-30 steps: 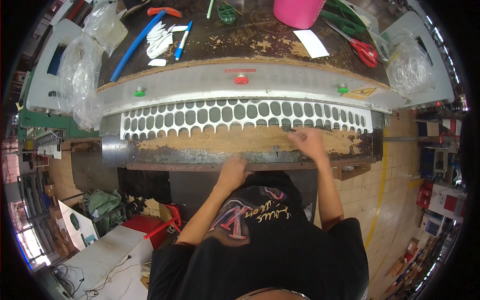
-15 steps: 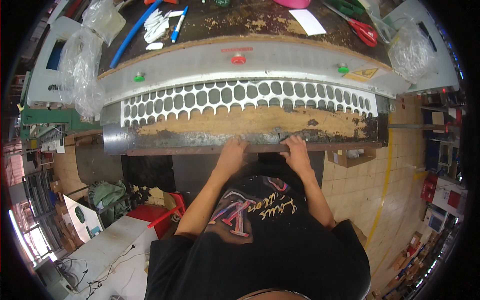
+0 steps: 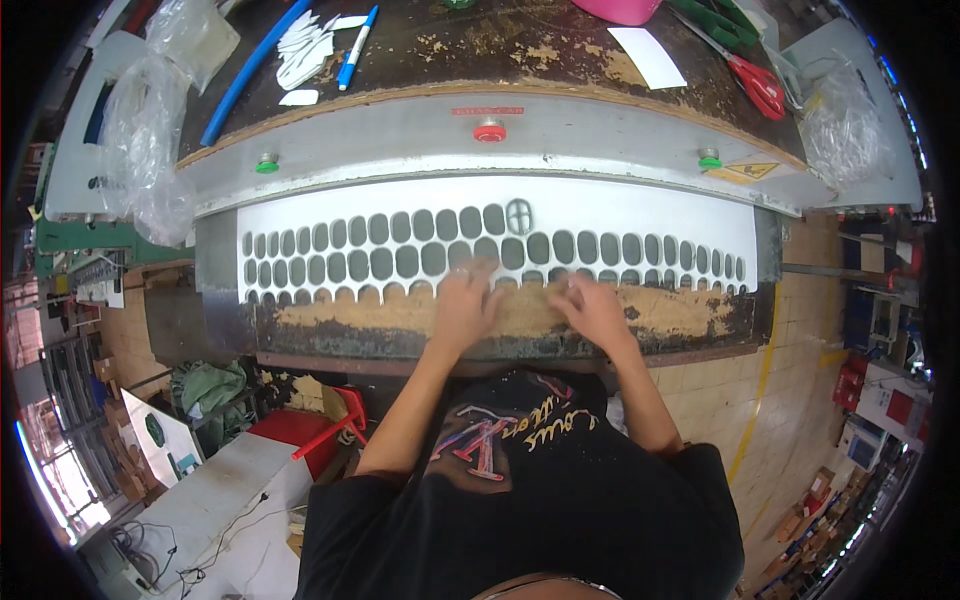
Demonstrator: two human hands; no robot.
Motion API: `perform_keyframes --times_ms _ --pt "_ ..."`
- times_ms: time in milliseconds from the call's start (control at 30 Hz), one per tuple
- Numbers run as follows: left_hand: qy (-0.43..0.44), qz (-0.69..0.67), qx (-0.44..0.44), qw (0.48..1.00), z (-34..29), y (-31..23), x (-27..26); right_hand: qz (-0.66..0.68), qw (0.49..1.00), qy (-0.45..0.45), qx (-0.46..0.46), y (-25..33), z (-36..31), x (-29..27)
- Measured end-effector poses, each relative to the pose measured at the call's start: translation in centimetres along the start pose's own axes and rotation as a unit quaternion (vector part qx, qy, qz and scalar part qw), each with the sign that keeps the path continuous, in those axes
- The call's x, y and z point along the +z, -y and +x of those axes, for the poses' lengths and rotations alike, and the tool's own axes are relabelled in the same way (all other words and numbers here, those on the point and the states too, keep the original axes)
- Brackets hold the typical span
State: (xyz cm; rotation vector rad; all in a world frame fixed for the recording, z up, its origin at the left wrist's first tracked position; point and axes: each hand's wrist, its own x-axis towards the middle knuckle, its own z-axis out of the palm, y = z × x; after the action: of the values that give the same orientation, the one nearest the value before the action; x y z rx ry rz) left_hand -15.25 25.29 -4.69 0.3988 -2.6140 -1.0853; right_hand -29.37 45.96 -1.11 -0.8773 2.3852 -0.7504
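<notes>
White sheet, punched with rows of rounded holes, lies flat across the worn bed of the grey machine, and everything else is placed from that sheet. Your left hand rests palm-down at the sheet's near edge, a little left of its middle, fingers spread flat and reaching onto the last row of cutouts; it presses rather than grasps, nothing clenched in it. Your right hand lies just beside it to the right, also flat and loose on the near edge, fingertips touching the sheet, closed around nothing. One cutout piece with a cross shape in it sits in the top row above your hands. Beyond the sheet's far edge the machine's front carries a red button between two green buttons. Farther back, on the scuffed dark tabletop, lie a blue pen, a blue tube, white cut pieces, a white card and red-handled scissors.
</notes>
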Motion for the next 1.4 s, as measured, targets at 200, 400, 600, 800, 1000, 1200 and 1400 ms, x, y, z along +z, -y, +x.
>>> perform_keyframes --times_ms 200,400,600,800,1000,1200,1400 --pt "-0.058 0.04 0.013 0.997 3.7 4.1 4.6 -0.052 0.994 -0.094 -0.024 1.9 10.7 5.8" --pt "-0.1 -0.004 -0.002 0.995 1.9 5.0 5.4 0.089 0.987 -0.126 -0.036 -1.2 7.0 7.6" --pt "-0.096 0.025 0.025 0.995 3.5 2.9 6.1 0.59 0.79 -0.159 0.039 -3.8 1.8 9.1" --pt "-0.05 0.154 -0.001 0.987 4.3 2.3 7.5 0.647 0.752 -0.109 0.059 -3.1 -2.1 9.8" --pt "-0.045 0.141 -0.029 0.988 5.3 2.5 8.3 0.647 0.753 -0.091 0.083 -1.3 -3.1 11.2" --pt "-0.065 0.121 -0.064 0.988 5.6 2.2 9.9 0.646 0.757 -0.07 0.075 -0.1 -3.4 11.8" --pt "-0.044 0.119 -0.042 0.991 6.0 2.7 8.7 0.625 0.776 -0.054 0.059 0.1 -3.9 10.0"
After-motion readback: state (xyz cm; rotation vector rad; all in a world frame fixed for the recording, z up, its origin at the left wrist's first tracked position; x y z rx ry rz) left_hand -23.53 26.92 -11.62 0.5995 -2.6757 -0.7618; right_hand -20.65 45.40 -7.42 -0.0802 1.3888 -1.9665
